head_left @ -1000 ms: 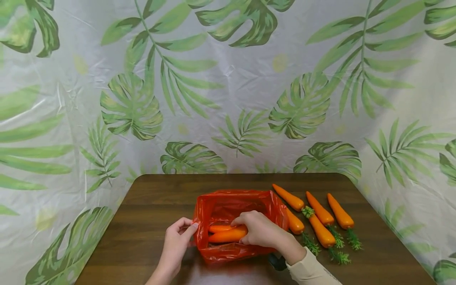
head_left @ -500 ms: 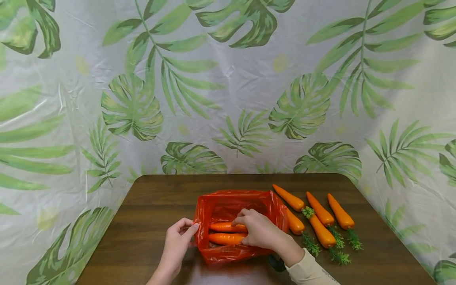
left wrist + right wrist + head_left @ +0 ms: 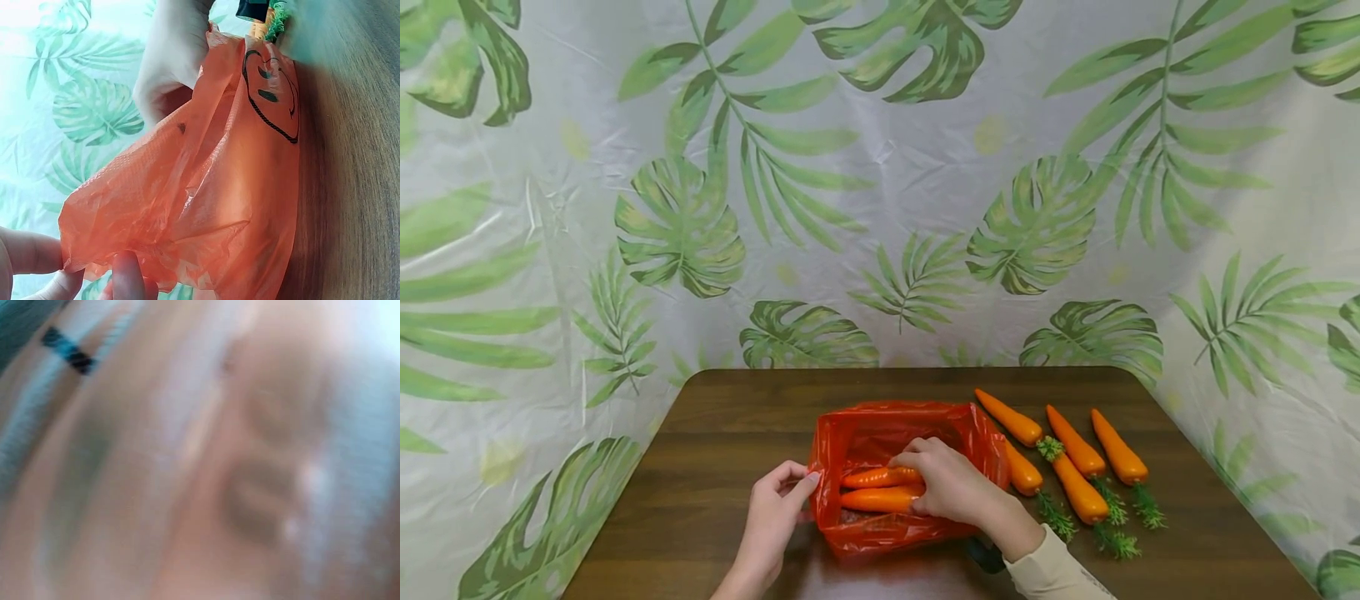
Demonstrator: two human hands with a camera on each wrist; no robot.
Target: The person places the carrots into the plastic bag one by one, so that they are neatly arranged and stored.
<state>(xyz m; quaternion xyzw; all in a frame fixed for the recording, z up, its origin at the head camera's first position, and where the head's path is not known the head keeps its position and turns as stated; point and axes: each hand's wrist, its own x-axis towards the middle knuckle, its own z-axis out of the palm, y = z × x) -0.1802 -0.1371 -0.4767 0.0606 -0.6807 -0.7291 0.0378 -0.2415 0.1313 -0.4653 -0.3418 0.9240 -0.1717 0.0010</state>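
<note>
In the head view, the left hand [image 3: 772,504] pinches the red bag [image 3: 891,539]; inside it, the right hand [image 3: 951,483] grips two carrots [image 3: 878,499], the farther more visible than one second ago. Left wrist view: same pinch. Right wrist view: blurred.

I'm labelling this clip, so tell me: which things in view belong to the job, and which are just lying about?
In the job:
red bag, its edge pinched by the left hand
two carrots inside, at the right hand
likely also five carrots beside it, untouched

Just around:
table beneath
leaf-print backdrop behind
</note>
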